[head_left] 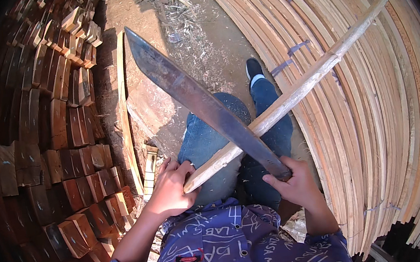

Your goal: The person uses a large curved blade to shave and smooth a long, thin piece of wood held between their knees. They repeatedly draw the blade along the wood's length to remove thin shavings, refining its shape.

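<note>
Setting: an outdoor wood yard on bare dirt ground [150, 101] littered with shavings. The right half of the frame is filled by a stack of long thin slats [372, 114], tied in places with bluish straps. The left side holds a wall of stacked short wood blocks [61, 126], dark in shade toward the lower left.

I sit between them; my knees in blue jeans [206, 141] occupy the centre, one dark shoe [253, 67] above them.

The long wooden stick [293, 94] runs from the lower centre to the upper right. I judge it light, stiff and rough, dry enough not to slip. It is best gripped at its near end, clear of the blade. My left hand [170, 189] does so: fingers curled around the butt of the stick, thumb on top.

The machete [196, 99] runs from the lower right centre to the upper left, crossing over the stick at mid-frame. I judge it heavy toward the tip, rigid, and sharp along one edge; hold it at the handle only. My right hand [297, 185] is wrapped tightly around that handle.

Limits of view:
- The handle is fully covered by my fingers.
- Whether the blade touches the stick at the crossing or sits just above it cannot be determined.
- Which edge is sharpened is not clear.
- The far stick end blends into the slats.
- The frame corners are black.
</note>
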A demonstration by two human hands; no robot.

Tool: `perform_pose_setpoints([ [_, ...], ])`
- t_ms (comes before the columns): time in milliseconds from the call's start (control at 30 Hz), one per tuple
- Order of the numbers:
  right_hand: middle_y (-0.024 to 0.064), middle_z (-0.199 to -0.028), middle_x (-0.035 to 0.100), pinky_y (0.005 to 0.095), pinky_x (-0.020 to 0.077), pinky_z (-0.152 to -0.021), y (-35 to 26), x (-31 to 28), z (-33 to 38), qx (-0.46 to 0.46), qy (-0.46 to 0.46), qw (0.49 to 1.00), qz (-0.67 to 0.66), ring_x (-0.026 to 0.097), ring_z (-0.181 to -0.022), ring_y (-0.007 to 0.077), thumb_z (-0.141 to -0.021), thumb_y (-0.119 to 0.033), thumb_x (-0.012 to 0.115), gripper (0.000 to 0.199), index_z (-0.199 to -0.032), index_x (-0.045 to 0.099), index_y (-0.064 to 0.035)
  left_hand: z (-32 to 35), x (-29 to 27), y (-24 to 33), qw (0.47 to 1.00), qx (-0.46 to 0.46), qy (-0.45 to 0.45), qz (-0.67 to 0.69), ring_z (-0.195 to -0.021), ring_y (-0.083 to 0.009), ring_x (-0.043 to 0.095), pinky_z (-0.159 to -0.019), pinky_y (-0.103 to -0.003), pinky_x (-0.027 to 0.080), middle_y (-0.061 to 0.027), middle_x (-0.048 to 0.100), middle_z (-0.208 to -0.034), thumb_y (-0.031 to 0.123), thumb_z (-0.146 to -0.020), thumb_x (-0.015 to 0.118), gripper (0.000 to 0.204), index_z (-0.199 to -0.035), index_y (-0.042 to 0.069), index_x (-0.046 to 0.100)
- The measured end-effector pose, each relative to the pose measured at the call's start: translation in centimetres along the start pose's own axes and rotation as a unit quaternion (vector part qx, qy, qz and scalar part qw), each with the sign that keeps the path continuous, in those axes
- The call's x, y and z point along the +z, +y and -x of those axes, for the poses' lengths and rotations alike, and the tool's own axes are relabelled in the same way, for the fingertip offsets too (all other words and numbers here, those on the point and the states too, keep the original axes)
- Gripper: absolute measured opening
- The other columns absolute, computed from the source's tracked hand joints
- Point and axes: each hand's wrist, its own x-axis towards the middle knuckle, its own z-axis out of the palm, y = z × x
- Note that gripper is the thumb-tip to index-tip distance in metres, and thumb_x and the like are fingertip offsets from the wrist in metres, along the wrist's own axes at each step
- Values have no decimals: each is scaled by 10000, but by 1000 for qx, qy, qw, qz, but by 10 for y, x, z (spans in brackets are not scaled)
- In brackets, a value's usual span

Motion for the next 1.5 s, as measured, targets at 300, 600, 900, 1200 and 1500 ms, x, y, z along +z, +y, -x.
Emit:
perform_pose_setpoints([
  [300, -10, -631, 557, 237, 389, -462, 11, 18, 7, 150, 44, 961, -229, 524, -502, 57, -854, -96, 767, 205, -890, 576, -30, -13, -1, 18, 1000, -20, -6, 10, -903, -378, 522, -838, -440, 407, -177, 556, -824, 113, -710, 736, 260, -902, 25, 583],
  [600, 163, -822, 706, 311, 531, -707, 10, 58, 8, 22, 23, 999, -33, 715, -778, 206, -808, -102, 779, 275, -995, 634, 38, -6, 13, 8, 999, -30, 35, 5, -870, -405, 544, -797, -464, 416, -215, 582, -806, 134, -736, 715, 219, -881, 19, 597],
  [900, 15, -643, 577, 262, 449, -447, 11, 31, -3, 135, 119, 955, -235, 564, -492, 95, -832, -32, 732, 174, -870, 564, -7, -7, 21, 13, 998, -18, 54, -20, -866, -424, 568, -797, -460, 429, -230, 587, -810, 155, -736, 726, 247, -892, 6, 605],
  [1200, 16, -658, 585, 246, 422, -425, 16, 41, -7, 112, 91, 969, -199, 530, -486, 71, -847, -66, 722, 167, -934, 591, -9, -9, 19, 22, 999, -29, 36, -22, -797, -397, 561, -727, -456, 428, -218, 581, -752, 106, -726, 721, 213, -854, 11, 580],
  [1500, 26, -623, 566, 248, 424, -423, 37, 24, -5, 110, 136, 931, -320, 524, -469, 69, -856, -48, 718, 155, -862, 565, -28, -10, 23, 35, 998, -45, 40, -26, -829, -386, 535, -768, -442, 420, -201, 560, -784, 105, -728, 722, 233, -883, 4, 581],
])
